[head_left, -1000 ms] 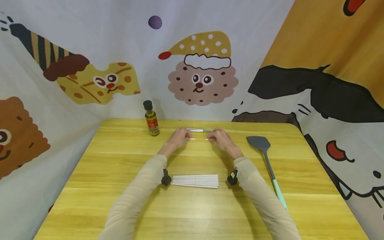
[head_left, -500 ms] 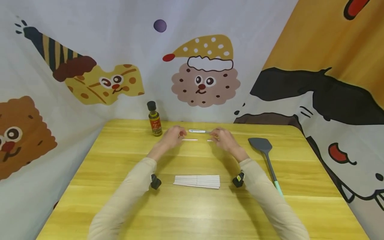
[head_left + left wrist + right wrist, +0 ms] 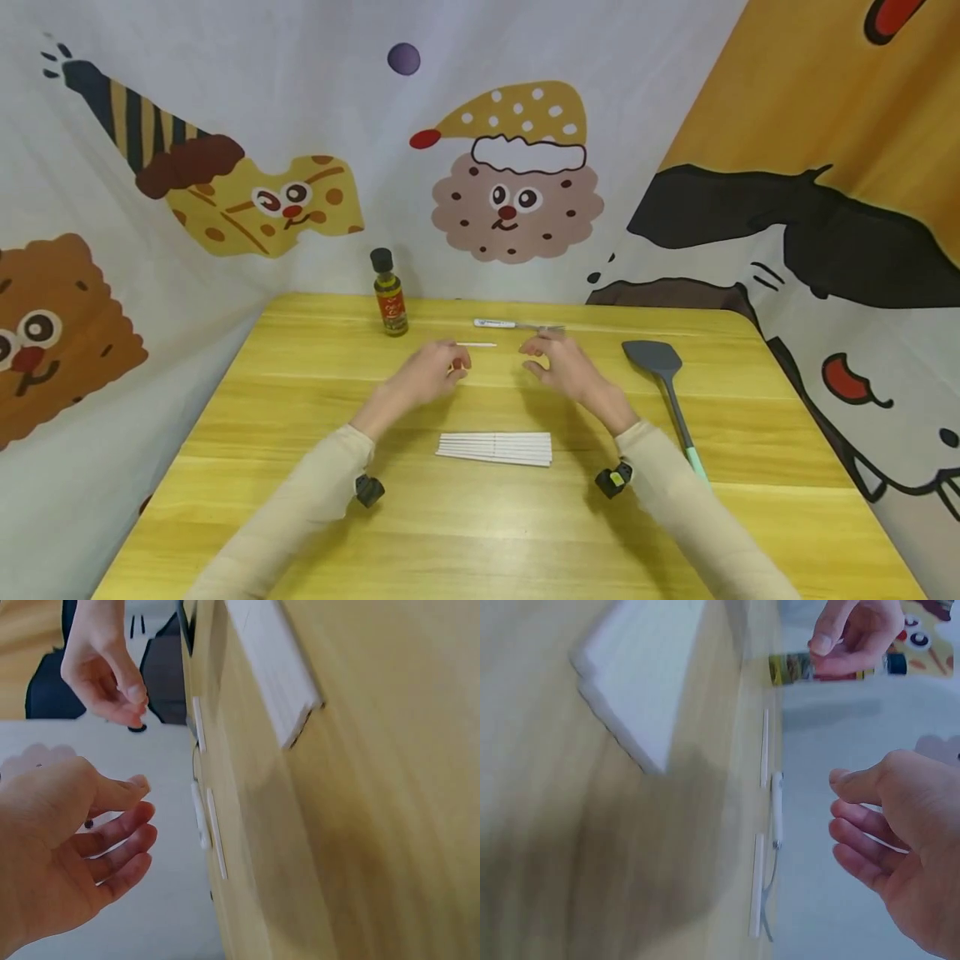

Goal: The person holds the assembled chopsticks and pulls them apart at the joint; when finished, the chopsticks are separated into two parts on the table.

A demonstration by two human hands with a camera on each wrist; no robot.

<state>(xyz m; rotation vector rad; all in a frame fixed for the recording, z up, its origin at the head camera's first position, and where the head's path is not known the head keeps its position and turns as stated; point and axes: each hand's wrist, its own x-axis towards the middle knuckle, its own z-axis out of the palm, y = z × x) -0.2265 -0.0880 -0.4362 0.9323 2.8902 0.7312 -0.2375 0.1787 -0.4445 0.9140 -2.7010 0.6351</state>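
My left hand (image 3: 429, 372) hovers over the table with fingers loosely bent and nothing in them. Opposite it, my right hand (image 3: 567, 367) is also bare, its thumb and fingers apart. Beyond the left fingertips a thin white stick (image 3: 477, 344) lies on the table. A second white stick (image 3: 757, 885) shows in the right wrist view, in line with the first; my right hand hides it in the head view. Just behind them rests a utensil (image 3: 497, 323) with a white handle and thin metal end. Nearer me, several white sticks (image 3: 495, 448) lie side by side in a flat row.
A bottle (image 3: 391, 304) with a black cap and red label stands at the back left. On the right lies a spatula (image 3: 654, 358) with a grey head and mint handle, partly under the right sleeve. A cartoon-printed curtain (image 3: 315, 83) hangs behind the table (image 3: 480, 533).
Both hands have let go of the two white sticks, which now lie on the table. The hands have drawn back toward the body, and the forearms have spread apart.
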